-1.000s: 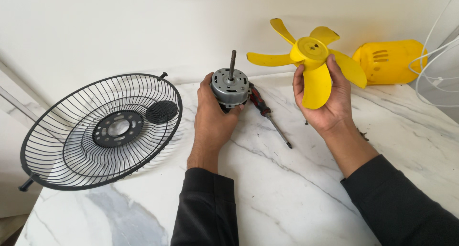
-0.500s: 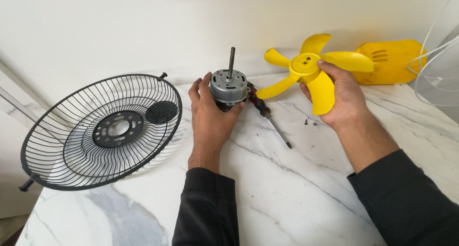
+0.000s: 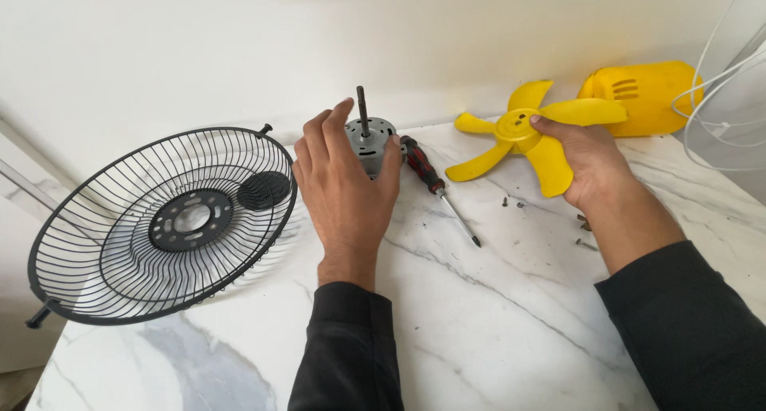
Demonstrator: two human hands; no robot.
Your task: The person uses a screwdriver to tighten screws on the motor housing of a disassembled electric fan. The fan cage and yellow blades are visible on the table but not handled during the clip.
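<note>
On marble: left hand (image 3: 347, 183) grip cups motor (image 3: 369, 140); right hand (image 3: 586, 164) apparently pinches fan blade (image 3: 531, 136).

I see my two hands bare, with no gloves, rings or watch on either. My left hand (image 3: 345, 189) comes out of a long black sleeve (image 3: 349, 349) that ends at the wrist in a plain, snug cuff. My right hand (image 3: 586, 162) wears the same: a black sleeve (image 3: 692, 331) of soft, matte cloth, slightly creased, without print, buttons or stripes. The fingers (image 3: 317, 140) are uncovered, nails short. Beyond the forearms, nothing more of me is in view.
</note>
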